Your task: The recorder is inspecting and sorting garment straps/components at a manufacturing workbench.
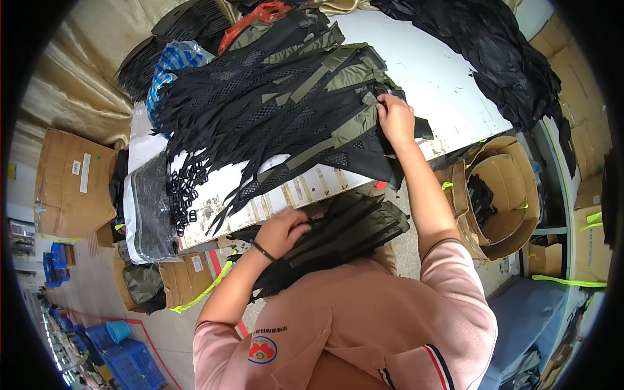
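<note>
A wide heap of black and olive-green fabric pieces with mesh parts and long straps covers the white table. At the heap's right end, my right hand is closed, its fingertips pinching the edge of a fabric piece. My left hand, with a dark band on its wrist, is held at the table's front edge with fingers curled in. What those fingers hold, if anything, is hidden. Below and beside it, a second bundle of black and olive fabric pieces lies across my lap.
Small black plastic buckles are scattered at the table's left end beside a clear plastic bag. A large black pile lies at the far right. Cardboard boxes stand left and right. Blue crates sit lower left.
</note>
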A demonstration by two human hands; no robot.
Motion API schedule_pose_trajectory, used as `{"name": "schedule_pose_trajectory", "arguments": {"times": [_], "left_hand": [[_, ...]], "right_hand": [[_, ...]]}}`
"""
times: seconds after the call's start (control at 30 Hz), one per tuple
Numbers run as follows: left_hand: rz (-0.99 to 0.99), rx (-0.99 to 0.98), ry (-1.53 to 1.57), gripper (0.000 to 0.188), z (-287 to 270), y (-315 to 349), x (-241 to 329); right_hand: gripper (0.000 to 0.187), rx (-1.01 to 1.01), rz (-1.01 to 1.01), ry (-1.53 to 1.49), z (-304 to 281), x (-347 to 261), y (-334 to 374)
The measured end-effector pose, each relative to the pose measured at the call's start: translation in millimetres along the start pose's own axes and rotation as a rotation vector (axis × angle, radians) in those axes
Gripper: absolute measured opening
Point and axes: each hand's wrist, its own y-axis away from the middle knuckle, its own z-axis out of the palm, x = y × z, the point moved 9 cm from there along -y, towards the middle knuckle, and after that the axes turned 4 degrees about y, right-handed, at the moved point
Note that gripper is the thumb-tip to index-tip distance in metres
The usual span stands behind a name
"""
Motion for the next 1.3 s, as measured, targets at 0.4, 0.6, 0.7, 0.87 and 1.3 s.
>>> {"name": "schedule_pose_trajectory", "arguments": {"times": [0.4, 0.6, 0.7, 0.87, 1.3], "left_hand": [[-0.021, 0.046, 0.283, 0.017, 21, -95, 15], [-0.036, 0.044, 0.463, 0.013, 35, -84, 2], [-0.125, 0.040, 0.631, 0.015, 42, -77, -11], [0.002, 0.105, 0.404, 0.018, 40, -59, 6], [-0.168, -0.029, 0.279, 0.011, 49, -43, 18]], "right_hand": [[0.028, -0.107, -0.138, -0.509, -68, -109, 122], [0.029, -0.353, -0.375, -0.222, -42, -115, 134], [0.020, -0.349, -0.384, -0.332, -37, -114, 133], [0.004, -0.647, -0.339, -0.304, -21, -120, 129], [0.011, -0.617, 0.468, -1.108, 20, -77, 189]]}}
